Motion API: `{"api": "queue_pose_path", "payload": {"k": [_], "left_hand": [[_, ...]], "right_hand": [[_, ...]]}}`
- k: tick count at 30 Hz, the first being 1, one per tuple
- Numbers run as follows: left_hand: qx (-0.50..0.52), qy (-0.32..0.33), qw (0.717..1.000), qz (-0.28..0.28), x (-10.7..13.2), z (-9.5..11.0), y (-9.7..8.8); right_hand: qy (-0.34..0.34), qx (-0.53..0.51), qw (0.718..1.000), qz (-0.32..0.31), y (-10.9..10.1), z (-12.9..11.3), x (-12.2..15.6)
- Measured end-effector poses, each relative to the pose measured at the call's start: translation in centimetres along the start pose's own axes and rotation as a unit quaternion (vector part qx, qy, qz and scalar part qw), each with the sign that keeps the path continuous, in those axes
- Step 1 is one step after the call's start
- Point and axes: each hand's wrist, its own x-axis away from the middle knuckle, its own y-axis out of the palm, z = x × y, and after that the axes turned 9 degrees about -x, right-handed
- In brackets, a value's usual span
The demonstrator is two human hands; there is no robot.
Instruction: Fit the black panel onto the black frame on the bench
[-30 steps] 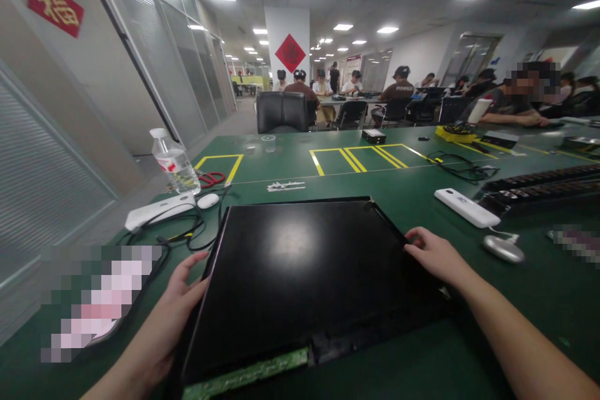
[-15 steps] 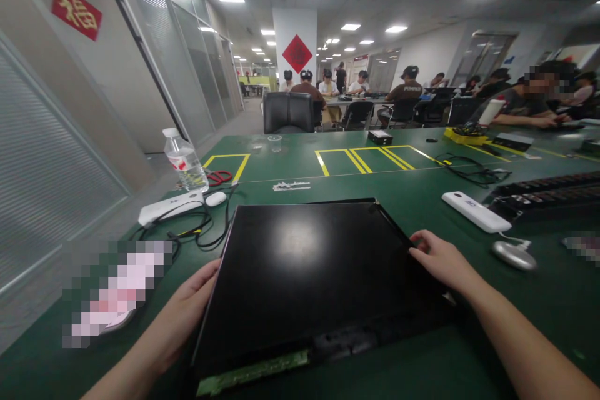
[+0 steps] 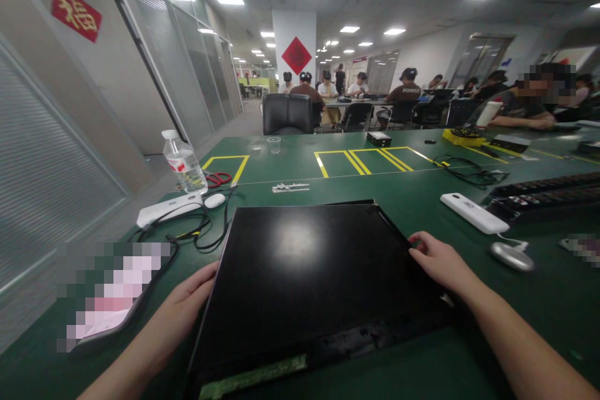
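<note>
A flat black LCD panel with a glossy face lies in front of me, a bright reflection near its top. Along its near edge runs a green circuit strip. My left hand is closed on the panel's left edge, its fingertips partly hidden behind it. On the opposite side, my right hand grips the right edge, thumb on the near side and fingers curled round. A dark frame edge shows under the panel at its far right corner.
Left of the panel are a pixelated phone, black cables, a white device, a bottle and red scissors. White scraps lie beyond it. To the right sit a white power bank and a silver mouse-like object.
Both hands keep hold of the LCD panel, which has barely moved. The whole view has shifted very slightly to the left.
</note>
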Motion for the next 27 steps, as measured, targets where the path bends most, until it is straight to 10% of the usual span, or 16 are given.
{"api": "queue_pose_path", "payload": {"k": [8, 27], "left_hand": [[0.114, -0.048, 0.992, -0.025, 0.5, 0.8, 0.1], [0.029, 0.094, 0.995, 0.019, 1.0, 0.5, 0.4]], "right_hand": [[-0.014, 0.008, 1.000, -0.007, -0.3, 0.5, -0.2], [-0.017, -0.034, 0.999, 0.001, -0.8, 0.2, 0.1]]}}
